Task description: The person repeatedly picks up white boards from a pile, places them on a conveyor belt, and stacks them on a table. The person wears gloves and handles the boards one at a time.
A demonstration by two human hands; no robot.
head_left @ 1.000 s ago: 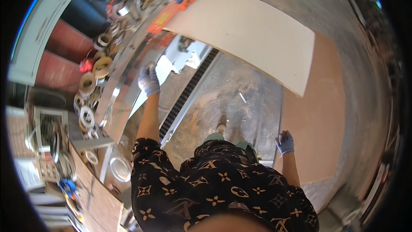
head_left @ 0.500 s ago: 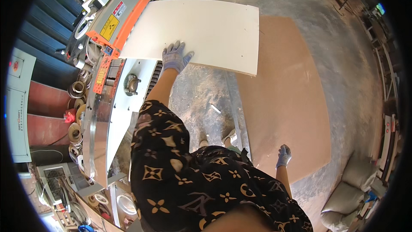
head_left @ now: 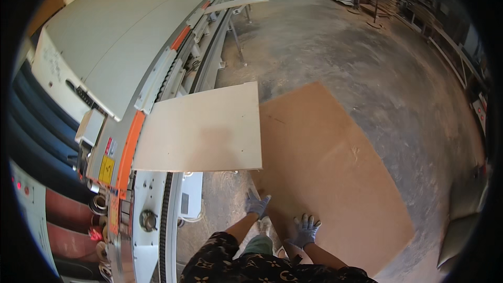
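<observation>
My left hand (head_left: 257,204), in a pale blue-grey work glove, is open with its fingers spread beside the left edge of a large brown board (head_left: 335,178). Whether it touches that edge I cannot tell. Over the near part of the same board is my right hand (head_left: 304,232), gloved alike, palm down, fingers apart and holding nothing. Ahead on the left, a white panel (head_left: 204,126) lies with one side in a long machine (head_left: 133,136) that has an orange guard strip. Neither hand is on the panel.
Farther along the machine, another pale board (head_left: 238,3) sticks out over the floor. A round metal knob (head_left: 149,220) stands on the machine's near bed. Stacked boards (head_left: 380,5) lie at the far right. Dark cushions (head_left: 463,225) are at the right rim.
My left hand has left the white panel and come down beside the brown board. My right hand has opened and moved left. The view has tilted up, showing more of the machine.
</observation>
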